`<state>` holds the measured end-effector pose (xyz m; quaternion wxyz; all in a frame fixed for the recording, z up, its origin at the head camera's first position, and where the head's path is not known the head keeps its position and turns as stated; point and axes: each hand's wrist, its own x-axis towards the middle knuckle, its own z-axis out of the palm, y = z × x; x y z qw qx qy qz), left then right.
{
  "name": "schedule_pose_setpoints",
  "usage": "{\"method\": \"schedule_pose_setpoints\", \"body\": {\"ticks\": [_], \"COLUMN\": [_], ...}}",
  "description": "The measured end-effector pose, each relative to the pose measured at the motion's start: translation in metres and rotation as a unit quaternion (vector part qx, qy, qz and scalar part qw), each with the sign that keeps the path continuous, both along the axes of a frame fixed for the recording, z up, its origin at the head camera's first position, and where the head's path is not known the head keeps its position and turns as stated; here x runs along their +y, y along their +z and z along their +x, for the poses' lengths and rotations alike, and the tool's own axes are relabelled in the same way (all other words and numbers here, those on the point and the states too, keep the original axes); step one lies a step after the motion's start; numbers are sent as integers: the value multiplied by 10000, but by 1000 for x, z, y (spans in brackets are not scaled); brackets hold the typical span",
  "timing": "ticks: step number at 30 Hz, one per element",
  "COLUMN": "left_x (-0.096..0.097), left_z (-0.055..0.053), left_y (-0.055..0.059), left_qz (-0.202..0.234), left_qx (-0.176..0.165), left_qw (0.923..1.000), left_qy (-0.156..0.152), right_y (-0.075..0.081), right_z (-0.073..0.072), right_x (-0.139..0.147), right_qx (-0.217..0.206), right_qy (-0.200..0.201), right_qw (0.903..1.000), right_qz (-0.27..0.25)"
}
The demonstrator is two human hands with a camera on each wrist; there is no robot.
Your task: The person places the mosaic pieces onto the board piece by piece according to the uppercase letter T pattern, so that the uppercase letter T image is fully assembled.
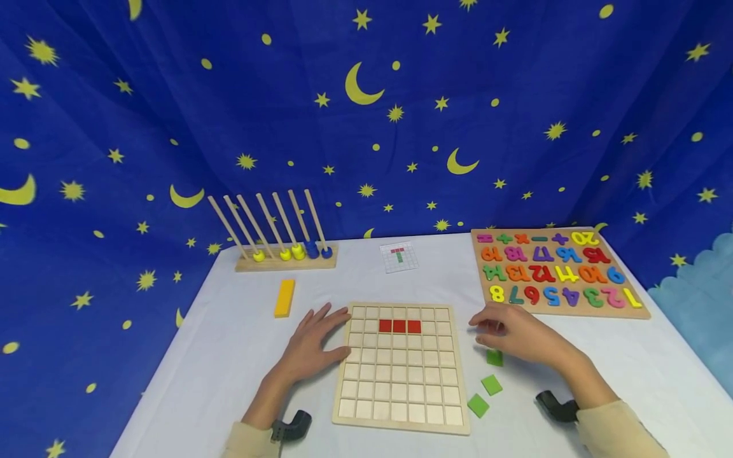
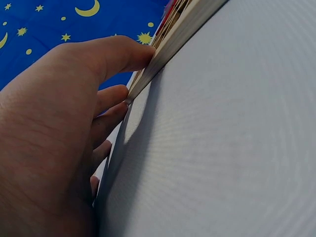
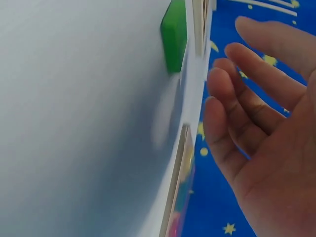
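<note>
A wooden grid board point(image 1: 399, 381) lies on the table with three red square tiles point(image 1: 399, 326) side by side in its second row from the far edge. My left hand point(image 1: 312, 343) rests at the board's left side, thumb and index finger touching its edge; the left wrist view shows the thumb against the rim. To the right of the board my right hand point(image 1: 512, 331) hovers above the table, fingers loosely bent and holding nothing. Below its fingers sits a green tile point(image 1: 495, 358), partly covered by the hand. Two more green tiles point(image 1: 485, 394) lie nearer the front.
A small pattern card point(image 1: 399, 257) with a red and green T lies behind the board. At the back left stands a peg stand point(image 1: 286, 259) with yellow and blue beads, a yellow block point(image 1: 284, 298) in front. A number puzzle board point(image 1: 561, 273) is at the back right.
</note>
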<state>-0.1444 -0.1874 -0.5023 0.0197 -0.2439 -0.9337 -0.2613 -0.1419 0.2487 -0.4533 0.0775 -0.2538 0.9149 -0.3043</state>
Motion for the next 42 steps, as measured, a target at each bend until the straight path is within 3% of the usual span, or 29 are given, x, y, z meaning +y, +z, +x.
{"method": "schedule_pose_setpoints", "body": {"ticks": [10, 15, 20, 26, 42], "left_x": [0, 0, 0, -1, -1], "left_z": [0, 0, -1, -1, -1], "left_y": [1, -1, -2, -3, -1], "left_qz": [-78, -117, -117, -161, -184], "left_qx": [41, 35, 13, 12, 30], "left_qw": [10000, 9999, 9999, 9999, 9998], "left_qy": [5, 48, 45, 61, 32], "right_y": [-3, -4, -3, -3, -9], "right_z": [7, 7, 6, 6, 6], "right_x": [18, 18, 16, 17, 8], "right_qx": [-1043, -1032, -1007, -738, -495], "right_qy": [209, 284, 110, 91, 163], "right_qw": [9939, 9934, 9937, 9969, 9986], "right_qz": [305, 405, 484, 271, 1]}}
